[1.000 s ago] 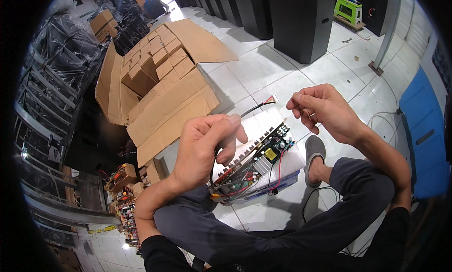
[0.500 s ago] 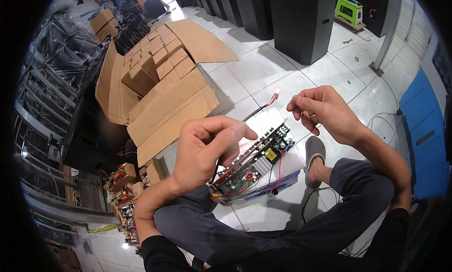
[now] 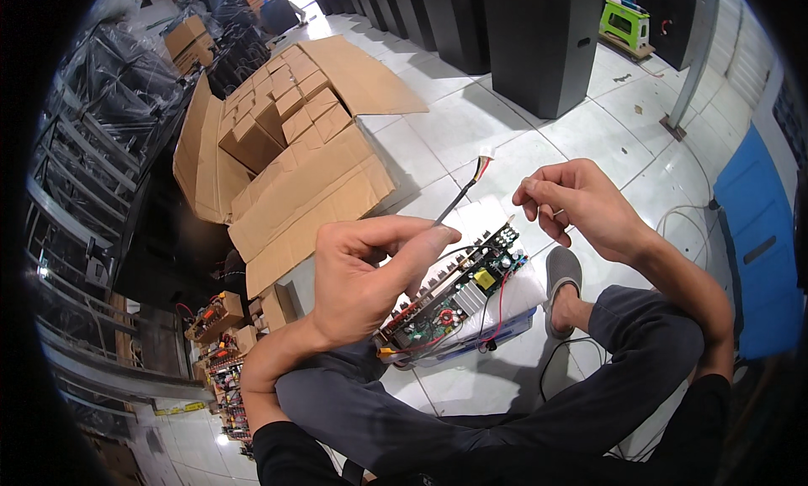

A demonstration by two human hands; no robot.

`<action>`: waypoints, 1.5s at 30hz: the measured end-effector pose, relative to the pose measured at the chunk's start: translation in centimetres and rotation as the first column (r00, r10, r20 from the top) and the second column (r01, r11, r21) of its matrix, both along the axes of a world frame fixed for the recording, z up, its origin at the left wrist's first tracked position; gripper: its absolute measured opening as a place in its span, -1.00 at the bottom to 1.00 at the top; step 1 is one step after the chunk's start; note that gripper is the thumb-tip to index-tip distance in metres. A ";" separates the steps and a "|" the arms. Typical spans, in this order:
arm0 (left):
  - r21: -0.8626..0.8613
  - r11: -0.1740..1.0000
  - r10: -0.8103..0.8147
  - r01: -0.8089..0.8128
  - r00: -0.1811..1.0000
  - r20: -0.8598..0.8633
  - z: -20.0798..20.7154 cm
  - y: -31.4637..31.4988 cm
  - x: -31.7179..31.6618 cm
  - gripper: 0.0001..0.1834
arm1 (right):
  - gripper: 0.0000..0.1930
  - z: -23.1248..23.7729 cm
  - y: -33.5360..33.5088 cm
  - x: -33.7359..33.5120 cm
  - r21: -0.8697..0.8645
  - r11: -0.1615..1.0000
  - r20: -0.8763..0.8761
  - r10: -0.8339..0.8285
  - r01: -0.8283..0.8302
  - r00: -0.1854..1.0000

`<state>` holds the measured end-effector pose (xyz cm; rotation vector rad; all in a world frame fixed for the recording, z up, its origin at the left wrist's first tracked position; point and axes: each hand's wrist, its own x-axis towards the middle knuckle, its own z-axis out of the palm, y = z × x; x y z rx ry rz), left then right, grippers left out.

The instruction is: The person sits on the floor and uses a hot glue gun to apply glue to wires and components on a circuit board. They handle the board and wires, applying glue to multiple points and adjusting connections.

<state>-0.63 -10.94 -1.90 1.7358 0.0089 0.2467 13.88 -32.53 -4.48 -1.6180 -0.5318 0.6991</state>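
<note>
Pinched between thumb and forefinger of my left hand [image 3: 362,271] is a black cable [image 3: 457,201]. Its free end fans into coloured wires and a small white plug, pointing up and away. My right hand [image 3: 585,204] hovers to the right of the plug, apart from it, with thumb and forefinger drawn together and the other fingers curled. Whatever may be between those fingertips is too small to make out. Below both hands lies a long green circuit board [image 3: 454,305] with a silver heat sink, a yellow part and red wires. My left hand hides part of it.
White foam [image 3: 526,288] and a blue-edged support [image 3: 475,345] lie under the board. An open carton [image 3: 316,196] of small boxes stands ahead left. More circuit boards [image 3: 227,385] are at left, black speaker cabinets [image 3: 539,48] ahead, and a blue panel [image 3: 762,242] at right.
The cable's plug end has swung left and slightly up, and its coloured wires now show more plainly. My left thumb and forefinger have shifted on the cable; my right hand has barely moved.
</note>
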 end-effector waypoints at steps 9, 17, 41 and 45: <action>0.046 0.998 0.053 -0.053 0.999 0.001 0.1 -0.2 0.0 -0.85 | -0.72 0.0 0.0 0.1 -0.017 1.000 0.009 0.012 -0.012 1.000; 0.041 0.995 0.086 -0.086 0.996 0.001 0.3 -0.5 0.1 -0.85 | -0.73 0.0 0.0 0.0 -0.026 0.999 0.022 0.025 -0.025 0.999; 0.348 0.938 -0.064 0.011 0.988 0.141 -0.8 -0.5 0.6 -0.87 | -0.74 1.2 -0.5 -1.1 0.149 0.987 0.289 -0.099 0.057 0.952; 0.535 0.844 -0.114 -0.026 0.967 0.227 -1.5 -0.1 0.9 -0.86 | -0.77 1.7 -0.1 -1.9 0.137 0.990 0.274 -0.077 0.041 0.959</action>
